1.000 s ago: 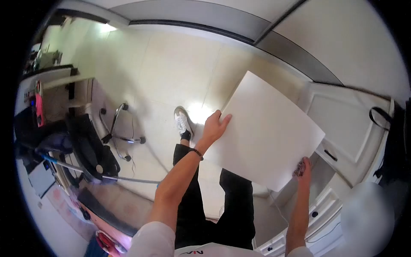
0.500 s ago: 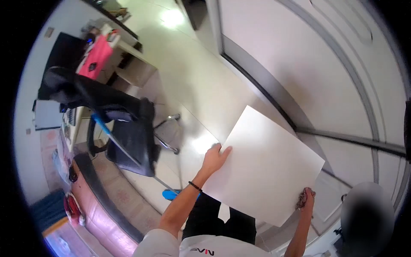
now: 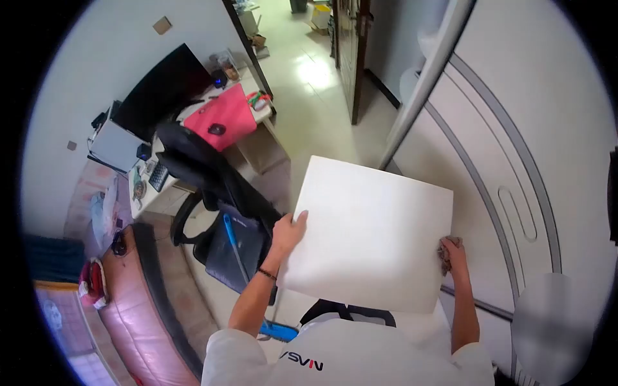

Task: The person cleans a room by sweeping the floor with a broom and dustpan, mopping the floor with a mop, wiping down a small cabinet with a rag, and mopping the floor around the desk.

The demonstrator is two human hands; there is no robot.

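Observation:
A large flat white board (image 3: pixel 370 235) is held in front of my body between both hands. My left hand (image 3: pixel 288 233) grips its left edge, with the thumb on the top face and the other fingers hidden beneath. At the right edge, my right hand (image 3: pixel 455 255) is closed round a crumpled brownish cloth (image 3: pixel 444 253) and presses against the board. The underside of the board is out of sight.
Left of the board stand a black office chair (image 3: pixel 235 251) and a blue-handled mop (image 3: pixel 230 230). Behind them is a desk (image 3: pixel 262 114) with a monitor (image 3: pixel 161 83) and pink mat (image 3: pixel 225 116). A sliding wardrobe (image 3: pixel 463 161) is on the right; an open door (image 3: pixel 351 58) is ahead.
The view has swung left and up from the floor and low cabinets to the desk and doorway. The board is still in both hands and now lies more squarely in front of me.

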